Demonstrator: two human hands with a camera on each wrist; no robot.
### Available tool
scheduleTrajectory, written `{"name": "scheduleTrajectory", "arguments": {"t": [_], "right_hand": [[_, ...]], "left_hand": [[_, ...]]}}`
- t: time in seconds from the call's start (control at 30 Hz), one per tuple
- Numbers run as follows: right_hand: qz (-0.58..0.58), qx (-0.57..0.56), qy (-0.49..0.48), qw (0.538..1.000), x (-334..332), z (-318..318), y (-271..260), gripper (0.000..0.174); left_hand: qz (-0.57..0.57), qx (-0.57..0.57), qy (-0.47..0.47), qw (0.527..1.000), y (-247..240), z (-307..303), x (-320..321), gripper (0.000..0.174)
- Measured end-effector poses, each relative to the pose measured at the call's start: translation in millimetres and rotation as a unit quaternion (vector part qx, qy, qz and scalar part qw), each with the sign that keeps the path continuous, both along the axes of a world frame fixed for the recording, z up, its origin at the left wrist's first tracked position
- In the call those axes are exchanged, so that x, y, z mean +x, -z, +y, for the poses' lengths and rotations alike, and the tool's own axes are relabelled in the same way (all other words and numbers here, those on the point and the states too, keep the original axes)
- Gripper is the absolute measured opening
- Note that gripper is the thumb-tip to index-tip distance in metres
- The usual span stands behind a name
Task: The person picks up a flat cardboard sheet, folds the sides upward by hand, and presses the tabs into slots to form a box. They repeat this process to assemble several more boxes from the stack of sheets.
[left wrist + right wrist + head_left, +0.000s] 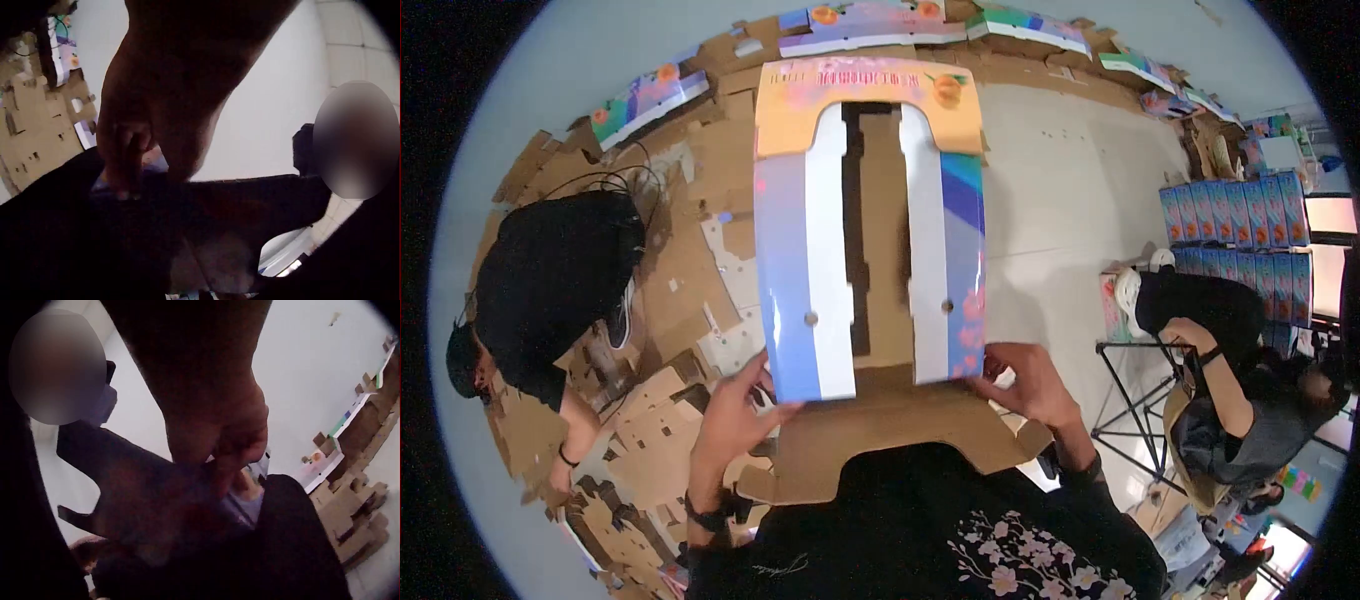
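Observation:
A printed cardboard box point(785, 280) in purple, blue and orange stands before my chest in the head view, with a long opening down its middle. At its near end a plain brown flap point(880, 430) with a cut-out edge spreads toward my shirt. My left hand point(735, 410) grips the near left corner, thumb by the flap and fingers partly hidden behind the side. At the near right corner my right hand point(1035, 385) holds the box, fingers bent around the edge. Both wrist views are dark, showing the left hand point(156, 119) and right hand point(219, 425) bent over the cardboard.
Flattened brown cardboard point(650, 420) covers the floor at left, where a person in black point(560, 280) bends down. More printed cartons point(870, 30) line the far side. At right, someone sits near a black folding frame point(1135, 410), with stacked boxes point(1235, 215) behind.

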State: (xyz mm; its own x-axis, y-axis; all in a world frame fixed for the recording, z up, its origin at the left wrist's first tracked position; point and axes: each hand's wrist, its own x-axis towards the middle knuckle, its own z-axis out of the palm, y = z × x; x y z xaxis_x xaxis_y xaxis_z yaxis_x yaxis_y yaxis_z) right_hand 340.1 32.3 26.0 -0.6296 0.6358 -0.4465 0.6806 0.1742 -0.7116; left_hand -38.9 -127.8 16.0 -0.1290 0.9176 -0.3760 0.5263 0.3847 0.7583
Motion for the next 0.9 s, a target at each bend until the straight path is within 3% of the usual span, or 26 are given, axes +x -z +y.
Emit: {"name": "scheduleTrajectory", "arguments": {"t": [0.1,0.2,0.23,0.33,0.37,0.47,0.5,0.63,0.73,0.9], "right_hand": [[0.077,-0.01,-0.022,0.997,31,-34,11,0.081],[0.169,-0.029,-0.002,0.985,31,-58,15,0.115],[0.196,-0.004,0.031,0.98,28,-64,22,0.117],[0.233,0.024,0.184,0.955,7,-80,32,0.108],[0.255,0.027,0.23,0.939,0,-80,33,0.095],[0.225,0.077,0.285,0.928,-17,-77,42,0.081],[0.205,0.144,0.259,0.933,-25,-76,44,0.071],[0.224,0.141,0.279,0.923,-39,-76,53,0.064],[0.174,0.137,0.298,0.929,-42,-73,47,0.057],[0.185,0.149,0.321,0.917,-46,-73,48,0.056]], "left_hand": [[-0.008,0.004,0.081,0.997,3,-30,-8,0.083],[-0.032,0.0,0.106,0.994,4,-47,-16,0.097],[-0.049,0.018,0.096,0.994,4,-50,-16,0.1],[-0.057,0.056,0.056,0.995,-7,-43,-4,0.107],[-0.052,0.066,0.04,0.996,-12,-40,1,0.108],[-0.117,0.152,-0.063,0.979,9,-31,13,0.103],[-0.15,0.145,-0.131,0.969,10,-26,25,0.091],[-0.011,0.194,-0.124,0.973,13,5,40,0.076],[0.026,0.158,-0.125,0.979,22,7,40,0.077],[0.004,0.163,-0.131,0.978,34,2,44,0.076]]}}
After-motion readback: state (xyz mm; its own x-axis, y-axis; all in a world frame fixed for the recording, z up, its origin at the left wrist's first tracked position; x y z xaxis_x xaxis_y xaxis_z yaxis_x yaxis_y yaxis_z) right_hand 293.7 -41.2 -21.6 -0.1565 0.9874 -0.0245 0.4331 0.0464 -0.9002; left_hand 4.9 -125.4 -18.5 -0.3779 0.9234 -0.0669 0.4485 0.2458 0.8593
